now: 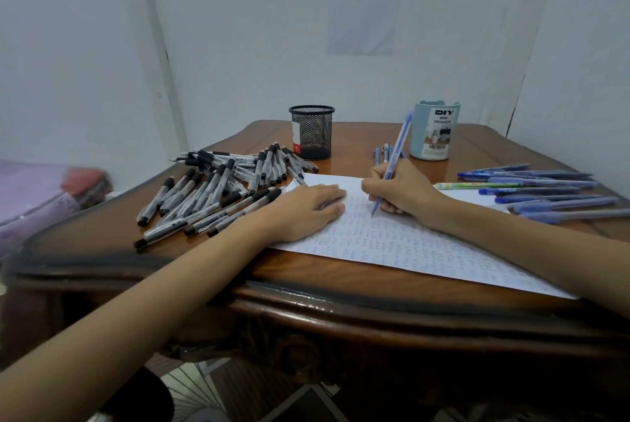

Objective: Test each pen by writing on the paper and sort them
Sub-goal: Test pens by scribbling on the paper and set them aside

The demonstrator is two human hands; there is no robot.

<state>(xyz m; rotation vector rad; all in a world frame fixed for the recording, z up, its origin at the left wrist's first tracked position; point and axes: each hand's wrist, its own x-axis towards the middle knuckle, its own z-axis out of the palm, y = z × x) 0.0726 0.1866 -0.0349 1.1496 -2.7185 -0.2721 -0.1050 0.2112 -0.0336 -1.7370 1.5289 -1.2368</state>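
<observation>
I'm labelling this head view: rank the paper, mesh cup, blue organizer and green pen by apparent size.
1. paper: largest by far.
2. blue organizer and mesh cup: about alike, left unranked.
3. green pen: long but thin, smallest.

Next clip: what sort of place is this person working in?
Likely a home room corner used as a makeshift workstation: a carved wooden table against plain white walls, a printed sheet on the wall, a mesh pen cup and a desk organizer.
</observation>
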